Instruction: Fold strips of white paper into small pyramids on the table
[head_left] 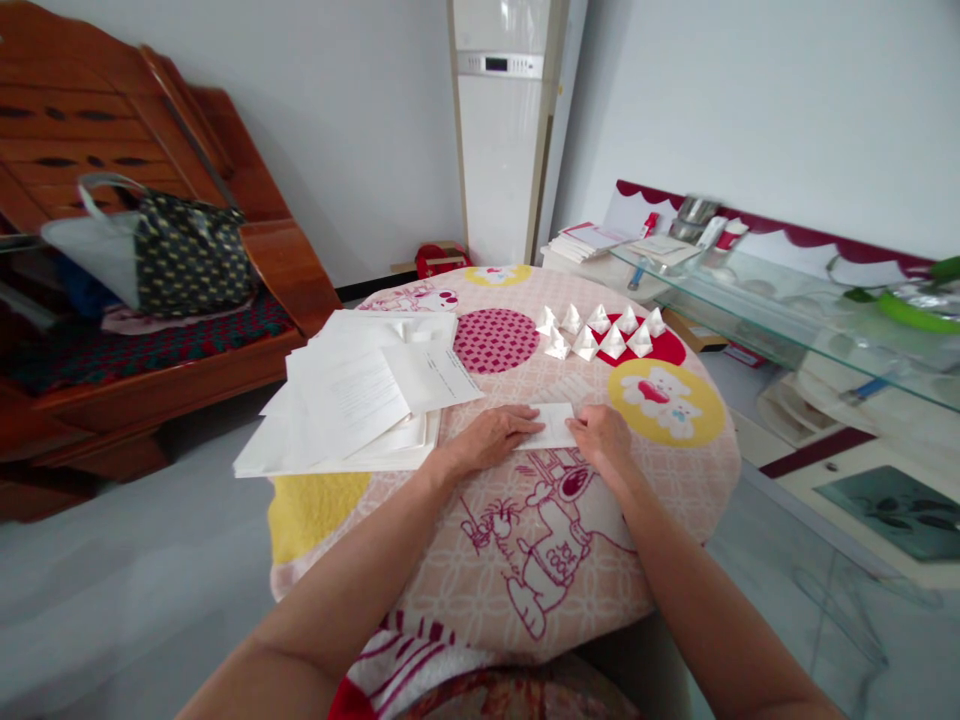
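A small folded sheet of white paper lies on the cloth-covered round table in front of me. My left hand rests on its left end, fingers stretched out and pressing it down. At the right end, my right hand is closed, with thumb and fingers pinching the paper's edge. Beyond my hands stand two rows of small folded white paper shapes with pointed tops. Left of my left hand is a spread pile of white sheets, some with printed text.
The patterned tablecloth covers the round table. To the right stands a glass-topped cabinet with papers, metal containers and a green dish. A wooden bench with bags is at the left, and a tall white air conditioner stands behind.
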